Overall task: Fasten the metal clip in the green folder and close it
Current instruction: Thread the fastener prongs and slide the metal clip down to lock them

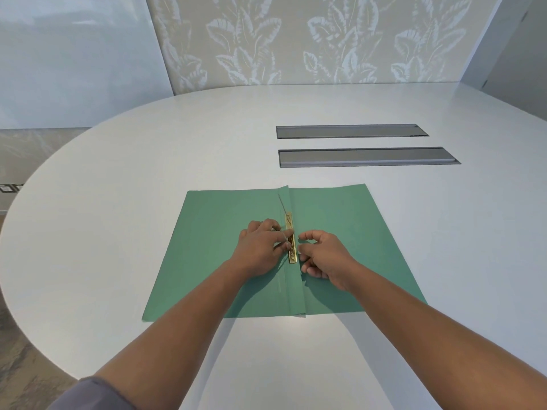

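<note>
A green folder (225, 261) lies open and flat on the white table (118, 202), near the table's near edge and about midway along it, with both covers spread to either side of the central spine fold. Along that fold, toward the middle of the folder, sits the gold-coloured metal clip (291, 242), its long bar running parallel to the spine. The left hand (260, 250) rests on the left cover just beside the clip, fingers bent and pressed down, with the fingertips (288, 232) touching the bar and a thin metal prong that lies across it. The hand pinches or pins the clip rather than lying open. The right hand (322, 258) sits on the right cover just beside the clip, loosely curled with the fingers apart and empty, its fingertips close to the bar; whether they touch it cannot be told. Farther toward the far edge of the table, well apart from the folder, two long grey recessed panels (349, 131) are set into the tabletop, one behind the other.
</note>
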A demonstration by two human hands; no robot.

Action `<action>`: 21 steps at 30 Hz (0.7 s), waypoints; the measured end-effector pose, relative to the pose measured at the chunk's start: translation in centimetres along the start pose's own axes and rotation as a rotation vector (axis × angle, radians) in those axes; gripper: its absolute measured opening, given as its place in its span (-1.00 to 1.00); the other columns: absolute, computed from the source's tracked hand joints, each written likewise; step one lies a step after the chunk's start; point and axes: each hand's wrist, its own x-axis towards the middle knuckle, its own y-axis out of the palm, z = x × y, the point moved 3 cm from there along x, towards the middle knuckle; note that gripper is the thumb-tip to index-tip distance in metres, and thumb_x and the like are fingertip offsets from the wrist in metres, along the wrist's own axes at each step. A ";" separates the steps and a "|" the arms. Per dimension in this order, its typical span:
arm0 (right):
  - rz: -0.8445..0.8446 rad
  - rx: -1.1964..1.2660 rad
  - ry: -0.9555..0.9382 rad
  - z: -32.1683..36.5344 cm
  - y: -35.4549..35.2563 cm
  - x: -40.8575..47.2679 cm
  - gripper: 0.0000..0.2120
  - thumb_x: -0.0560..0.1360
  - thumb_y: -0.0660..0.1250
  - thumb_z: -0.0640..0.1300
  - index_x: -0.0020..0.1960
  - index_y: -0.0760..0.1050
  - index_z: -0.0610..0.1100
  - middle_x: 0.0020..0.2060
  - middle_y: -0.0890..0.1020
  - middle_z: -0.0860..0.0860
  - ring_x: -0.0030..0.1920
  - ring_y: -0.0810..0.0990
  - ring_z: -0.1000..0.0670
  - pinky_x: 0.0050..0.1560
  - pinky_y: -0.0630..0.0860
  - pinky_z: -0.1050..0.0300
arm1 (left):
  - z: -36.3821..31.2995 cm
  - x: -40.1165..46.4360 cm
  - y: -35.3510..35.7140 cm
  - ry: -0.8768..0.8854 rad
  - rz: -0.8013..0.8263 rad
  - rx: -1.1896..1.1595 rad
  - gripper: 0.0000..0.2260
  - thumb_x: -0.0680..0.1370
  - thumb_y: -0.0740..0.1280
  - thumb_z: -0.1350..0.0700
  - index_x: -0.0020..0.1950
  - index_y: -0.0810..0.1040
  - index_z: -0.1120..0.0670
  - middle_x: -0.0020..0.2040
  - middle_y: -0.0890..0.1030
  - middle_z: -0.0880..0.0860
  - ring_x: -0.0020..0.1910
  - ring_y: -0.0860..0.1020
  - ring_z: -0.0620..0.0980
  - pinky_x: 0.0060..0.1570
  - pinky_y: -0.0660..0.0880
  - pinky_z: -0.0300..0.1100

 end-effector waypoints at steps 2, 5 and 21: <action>0.000 -0.007 0.014 0.1 0.0 0.1 -0.89 0.58 0.36 -0.18 0.10 0.56 -0.07 -0.37 0.64 -0.07 -0.50 0.60 0.01 -0.53 0.51 0.23 | -0.1 0.1 -0.1 0.013 -0.007 0.020 -0.66 0.62 0.20 -0.21 0.38 0.50 -0.27 0.31 0.44 -0.12 0.32 0.31 0.08 0.23 0.26 0.04; 0.014 -0.042 0.037 0.5 0.0 0.3 -0.93 0.59 0.35 -0.12 0.02 0.53 -0.12 -0.42 0.65 -0.04 -0.50 0.62 0.00 -0.53 0.50 0.24 | -0.3 0.2 -0.3 0.040 0.012 0.082 -0.65 0.62 0.18 -0.21 0.38 0.50 -0.26 0.35 0.42 -0.10 0.32 0.32 0.10 0.25 0.29 0.07; 0.141 -0.254 0.132 2.3 0.3 0.0 -0.67 0.44 0.48 0.11 -0.09 0.56 -0.17 -0.38 0.65 -0.05 -0.48 0.59 0.04 -0.51 0.34 0.32 | -0.3 1.8 -1.1 -0.007 0.091 0.016 -0.71 0.56 0.30 -0.21 0.26 0.59 -0.26 0.48 0.42 -0.22 0.46 0.30 0.06 0.34 0.29 0.08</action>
